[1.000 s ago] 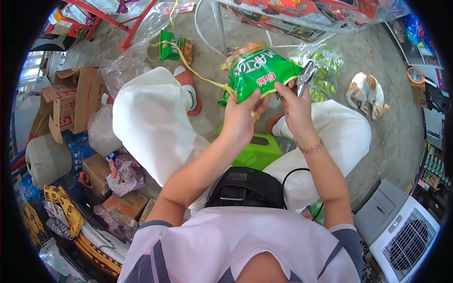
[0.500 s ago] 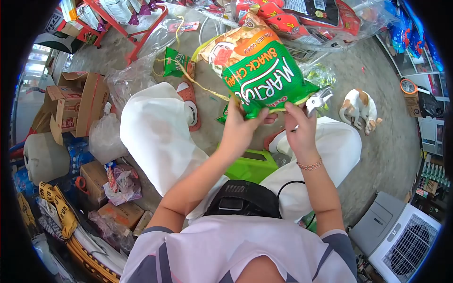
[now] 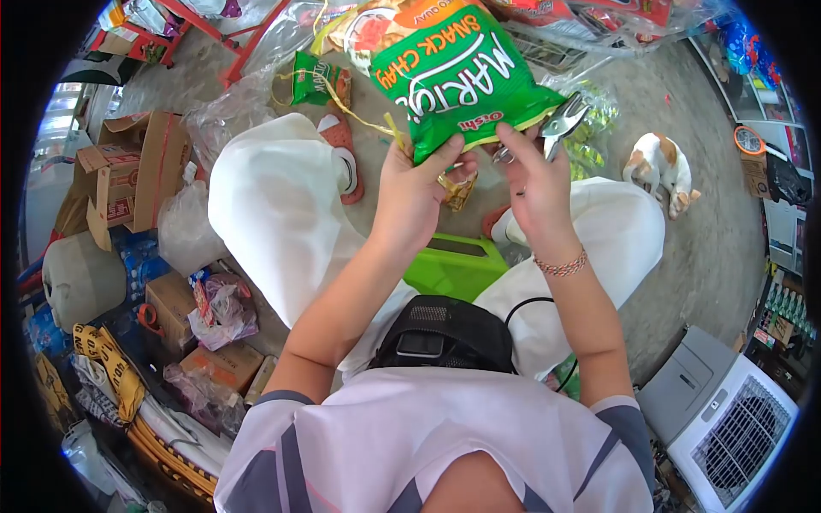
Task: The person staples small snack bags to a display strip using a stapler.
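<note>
While a cat [image 3: 662, 164] lay nearby, the left hand [image 3: 415, 192] pinched a snack bag [image 3: 466, 81]; the right hand [image 3: 539, 190] held it and a metal tool [image 3: 561, 126].

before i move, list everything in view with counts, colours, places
Oishi snack bag: 1, mostly green, top centre
small snack pack: 1, green, upper left
shiny packet: 1, gold, upper centre
string: 1, yellow, upper left
hand tool: 1, metallic, right of centre
cat: 1, white and orange, upper right
plastic item: 1, lime green, centre
open carton: 1, brown, left
air cooler: 1, grey-white, lower right
slippers: 2, coral, above centre
waist bag: 1, black, below centre
piled clutter: uncounted, mixed colours, left
left hand: 1, bare, gripping Oishi snack bag
right hand: 1, bare, on hand tool, Oishi snack bag
</note>
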Tool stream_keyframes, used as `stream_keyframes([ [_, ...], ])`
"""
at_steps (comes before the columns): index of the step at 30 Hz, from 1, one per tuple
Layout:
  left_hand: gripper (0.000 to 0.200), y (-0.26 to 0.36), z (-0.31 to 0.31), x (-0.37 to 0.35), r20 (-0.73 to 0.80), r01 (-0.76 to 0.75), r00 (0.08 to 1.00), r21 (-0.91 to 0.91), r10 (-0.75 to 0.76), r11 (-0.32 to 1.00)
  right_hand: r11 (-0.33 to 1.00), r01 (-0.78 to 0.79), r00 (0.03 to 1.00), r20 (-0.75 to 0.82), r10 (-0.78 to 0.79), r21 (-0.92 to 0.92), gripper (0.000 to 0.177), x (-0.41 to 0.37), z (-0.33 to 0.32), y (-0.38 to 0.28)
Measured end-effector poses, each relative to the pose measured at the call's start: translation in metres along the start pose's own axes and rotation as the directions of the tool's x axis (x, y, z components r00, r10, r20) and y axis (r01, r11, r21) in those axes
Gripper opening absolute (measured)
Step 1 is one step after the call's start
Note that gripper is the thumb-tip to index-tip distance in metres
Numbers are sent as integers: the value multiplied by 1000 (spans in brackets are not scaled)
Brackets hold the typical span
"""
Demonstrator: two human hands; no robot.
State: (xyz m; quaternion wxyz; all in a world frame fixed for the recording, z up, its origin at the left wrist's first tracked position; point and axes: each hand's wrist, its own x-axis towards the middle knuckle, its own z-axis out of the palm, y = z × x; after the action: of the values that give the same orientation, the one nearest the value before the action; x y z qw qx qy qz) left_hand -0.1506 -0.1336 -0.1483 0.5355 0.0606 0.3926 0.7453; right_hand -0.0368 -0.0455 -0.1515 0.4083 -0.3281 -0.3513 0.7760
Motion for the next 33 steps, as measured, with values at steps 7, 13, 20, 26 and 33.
stream_keyframes([
  [7,21,16,-2,1,23,-15,1000,5,15,1000,946,158,983,139,-123,-283,23,4,-3,-5],
  [13,32,15,-6,5,54,-102,994,127,95,987,974,104,986,149,-75,-201,22,5,-1,-10],
  [20,47,11,-5,6,52,-160,987,168,153,973,963,13,985,169,34,-269,23,0,-2,-8],
  [26,31,13,-4,3,47,-144,989,185,137,972,958,40,976,218,24,-283,25,-1,-8,-3],
  [33,36,15,-5,4,74,-79,995,138,69,987,937,111,966,257,-24,-331,26,-6,-5,-8],
])
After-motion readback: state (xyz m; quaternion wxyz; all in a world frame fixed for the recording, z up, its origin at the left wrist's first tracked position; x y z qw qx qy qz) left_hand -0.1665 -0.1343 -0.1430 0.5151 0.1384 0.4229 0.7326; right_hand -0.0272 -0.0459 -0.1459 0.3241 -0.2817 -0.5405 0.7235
